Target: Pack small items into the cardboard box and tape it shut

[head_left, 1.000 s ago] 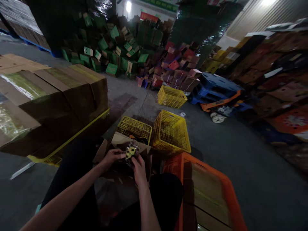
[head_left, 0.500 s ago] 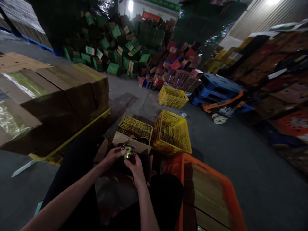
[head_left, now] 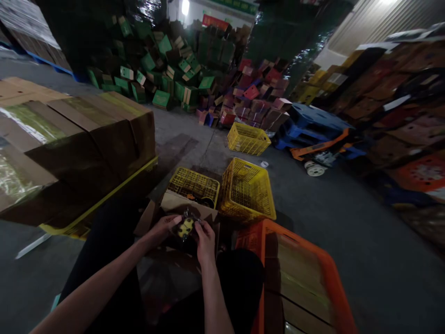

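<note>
Between both hands is a small yellow-and-black item in a clear, shiny plastic wrapper (head_left: 186, 228); its exact kind is too small to make out. My left hand (head_left: 164, 229) pinches the wrapper at its left side. On the opposite side, the fingers of my right hand (head_left: 206, 237) are closed on it. Beneath the hands stands an open cardboard box (head_left: 174, 200), its flaps folded outward and its inside mostly dark. Just past the far flap, a dark object with an orange part (head_left: 200, 199) lies at a yellow crate (head_left: 196, 180).
A deeper yellow crate (head_left: 248, 188) stands beyond my right hand, another yellow crate (head_left: 248, 139) farther off. An orange crate with taped cartons (head_left: 332, 264) is close on the right; stacked cartons (head_left: 93, 125) on the left. An orange pallet jack (head_left: 320, 147) is by blue pallets (head_left: 313, 123).
The wrapped item has turned and its yellow face now lies flatter between the hands. My right hand has moved up and to the right, to the wrapper's right edge.
</note>
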`<state>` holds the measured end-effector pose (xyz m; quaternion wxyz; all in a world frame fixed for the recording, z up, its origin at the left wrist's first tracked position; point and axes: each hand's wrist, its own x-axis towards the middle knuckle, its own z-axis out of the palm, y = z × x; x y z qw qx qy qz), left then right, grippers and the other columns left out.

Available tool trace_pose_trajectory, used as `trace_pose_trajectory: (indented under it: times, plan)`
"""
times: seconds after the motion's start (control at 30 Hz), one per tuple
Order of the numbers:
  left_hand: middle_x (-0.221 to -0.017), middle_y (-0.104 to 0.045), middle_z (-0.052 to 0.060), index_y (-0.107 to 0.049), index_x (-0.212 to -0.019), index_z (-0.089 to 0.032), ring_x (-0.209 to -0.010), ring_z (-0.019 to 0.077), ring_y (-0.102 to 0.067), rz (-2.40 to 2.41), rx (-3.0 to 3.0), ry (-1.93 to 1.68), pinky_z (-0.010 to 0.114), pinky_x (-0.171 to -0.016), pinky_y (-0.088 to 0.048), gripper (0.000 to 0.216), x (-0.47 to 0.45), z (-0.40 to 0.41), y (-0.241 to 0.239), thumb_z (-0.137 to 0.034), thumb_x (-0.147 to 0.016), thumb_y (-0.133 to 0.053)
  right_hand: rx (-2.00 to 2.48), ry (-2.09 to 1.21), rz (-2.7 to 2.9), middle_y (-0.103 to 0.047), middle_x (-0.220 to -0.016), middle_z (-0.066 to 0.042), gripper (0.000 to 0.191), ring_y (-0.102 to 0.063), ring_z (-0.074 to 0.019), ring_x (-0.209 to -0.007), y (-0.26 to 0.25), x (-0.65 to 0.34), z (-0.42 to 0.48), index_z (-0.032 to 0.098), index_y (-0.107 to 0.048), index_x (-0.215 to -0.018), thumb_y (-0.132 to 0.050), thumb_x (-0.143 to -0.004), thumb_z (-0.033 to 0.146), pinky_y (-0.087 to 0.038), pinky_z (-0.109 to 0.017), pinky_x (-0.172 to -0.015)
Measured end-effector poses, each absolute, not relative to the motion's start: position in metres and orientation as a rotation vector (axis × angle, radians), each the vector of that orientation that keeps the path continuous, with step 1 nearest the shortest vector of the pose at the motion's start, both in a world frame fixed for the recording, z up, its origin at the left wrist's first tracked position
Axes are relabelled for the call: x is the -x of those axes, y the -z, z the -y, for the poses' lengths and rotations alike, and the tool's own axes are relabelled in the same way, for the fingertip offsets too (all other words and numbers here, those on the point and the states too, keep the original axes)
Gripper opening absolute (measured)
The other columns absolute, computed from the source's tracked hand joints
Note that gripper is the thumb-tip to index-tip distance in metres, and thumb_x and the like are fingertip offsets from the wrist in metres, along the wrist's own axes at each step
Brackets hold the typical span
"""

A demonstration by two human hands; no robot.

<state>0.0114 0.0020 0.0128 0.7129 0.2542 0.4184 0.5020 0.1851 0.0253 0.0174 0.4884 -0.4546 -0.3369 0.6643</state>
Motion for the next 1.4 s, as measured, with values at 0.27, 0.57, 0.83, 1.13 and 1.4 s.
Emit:
trace_pose_trajectory:
  times: [0.27, 0.57, 0.83, 1.13, 1.4]
  plan:
    - [-0.123, -0.068, 0.014, -0.069, -0.119, -0.018, -0.111, 0.0293, -0.064, -0.779, -0.484, -0.964, 0.038, -0.093, -0.049, 0.055, -0.007, 0.002, -0.012, -0.048, -0.075, -0.081, 1.124, -1.589, 0.584, -0.07, -0.08, 0.002, 0.026, -0.065, -0.0147, -0.074, -0.02, -0.187, -0.031, 0.021, -0.068, -0.076, -0.087, -0.064, 0.033, -0.055, -0.023, -0.061]
    - [-0.112, -0.071, 0.014, -0.073, -0.112, -0.016, -0.096, 0.0245, -0.067, -0.871, -0.501, -1.096, 0.033, -0.082, -0.051, 0.051, -0.006, 0.0, -0.007, -0.039, -0.069, -0.088, 1.035, -1.625, 0.728, -0.074, -0.107, -0.001, 0.037, -0.067, -0.0219, -0.104, -0.024, -0.187, -0.033, 0.026, -0.07, -0.105, -0.083, -0.072, 0.036, -0.057, -0.034, -0.084]
    - [-0.107, -0.071, 0.013, -0.068, -0.117, -0.016, -0.081, 0.0204, -0.069, -0.95, -0.507, -1.067, 0.031, -0.072, -0.052, 0.06, -0.005, -0.001, 0.004, -0.043, -0.067, -0.088, 1.077, -1.723, 0.757, -0.074, -0.107, -0.004, 0.041, -0.069, -0.0226, -0.094, -0.02, -0.188, -0.032, 0.024, -0.072, -0.106, -0.085, -0.069, 0.035, -0.058, -0.031, -0.073]
    - [-0.116, -0.069, 0.014, -0.07, -0.116, -0.016, -0.096, 0.0218, -0.066, -0.916, -0.526, -1.083, 0.027, -0.078, -0.048, 0.06, -0.007, -0.002, -0.002, -0.044, -0.067, -0.088, 1.035, -1.712, 0.731, -0.072, -0.116, -0.005, 0.053, -0.068, -0.0248, -0.106, -0.021, -0.185, -0.033, 0.025, -0.07, -0.115, -0.086, -0.065, 0.029, -0.058, -0.036, -0.085]
    - [-0.104, -0.073, 0.012, -0.071, -0.114, -0.015, -0.085, 0.0217, -0.068, -0.972, -0.653, -1.187, 0.027, -0.073, -0.049, 0.057, -0.003, -0.002, -0.005, -0.042, -0.067, -0.089, 1.05, -1.771, 0.892, -0.067, -0.129, -0.005, 0.055, -0.062, -0.0252, -0.117, -0.026, -0.188, -0.031, 0.027, -0.064, -0.125, -0.081, -0.074, 0.038, -0.058, -0.034, -0.085]
